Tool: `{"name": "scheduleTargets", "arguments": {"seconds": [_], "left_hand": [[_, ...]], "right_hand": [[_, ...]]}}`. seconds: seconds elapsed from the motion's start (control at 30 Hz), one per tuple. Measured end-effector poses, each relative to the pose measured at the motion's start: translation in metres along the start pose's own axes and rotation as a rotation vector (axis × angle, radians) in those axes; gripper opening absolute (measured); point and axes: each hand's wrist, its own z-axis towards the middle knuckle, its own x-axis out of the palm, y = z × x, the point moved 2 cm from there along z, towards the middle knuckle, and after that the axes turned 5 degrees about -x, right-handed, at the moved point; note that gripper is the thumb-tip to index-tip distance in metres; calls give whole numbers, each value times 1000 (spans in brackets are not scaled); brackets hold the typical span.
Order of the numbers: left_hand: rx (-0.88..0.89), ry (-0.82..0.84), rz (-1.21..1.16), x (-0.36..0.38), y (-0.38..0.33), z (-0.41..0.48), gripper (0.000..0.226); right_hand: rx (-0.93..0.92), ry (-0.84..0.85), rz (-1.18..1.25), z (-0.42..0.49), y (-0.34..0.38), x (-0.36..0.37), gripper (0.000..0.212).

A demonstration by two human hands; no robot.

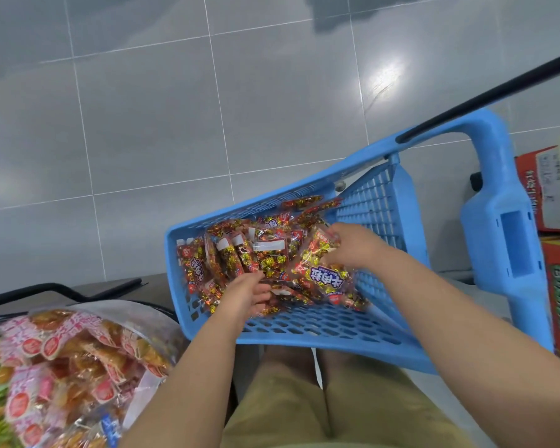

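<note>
Blue basket [320, 345] tilted, both hands in the packets [240, 253].
Right hand [353, 247] pinches one packet [325, 279]; left hand [249, 295] curls into them, grip unclear. Best lift singly.

Basket [320, 324] holds packets [272, 253], seemingly sweets.

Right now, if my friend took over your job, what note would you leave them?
Right hand: pinches the top of a purple-labelled packet inside the blue basket.
Left hand: fingers curled in the pile of red-and-gold packets; grip unclear.
Things: all these packets lie in the basket, which tilts toward the lap.
Done: no packet of that kind shows outside the basket.
Left: likely the whole pile to go through.
</note>
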Motion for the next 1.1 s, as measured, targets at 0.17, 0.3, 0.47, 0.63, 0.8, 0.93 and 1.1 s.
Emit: {"name": "scheduleTargets", "arguments": {"seconds": [0.17, 0.3, 0.47, 0.63, 0.8, 0.93, 1.1], "left_hand": [[117, 335, -301, 16, -14, -18, 50], [92, 181, -339, 8, -13, -9, 50], [59, -45, -370, -14, 6, 13, 45], [0, -104, -397, -36, 30, 26, 75], [21, -120, -449, -47, 39, 30, 60], [39, -107, -489, -47, 30, 27, 53], [47, -33, -418, -36, 12, 19, 43]], "right_hand": [[5, 35, 618, -4, 24, 24, 74], [31, 262, 973, 10, 30, 59, 38], [180, 28, 568, 39, -10, 92, 31], [151, 198, 199, 43, -28, 134, 45], [72, 82, 116, 36, -31, 119, 20], [-5, -22, 145, 20, -20, 68, 21], [-71, -224, 528, -2, -2, 18, 21]]}}
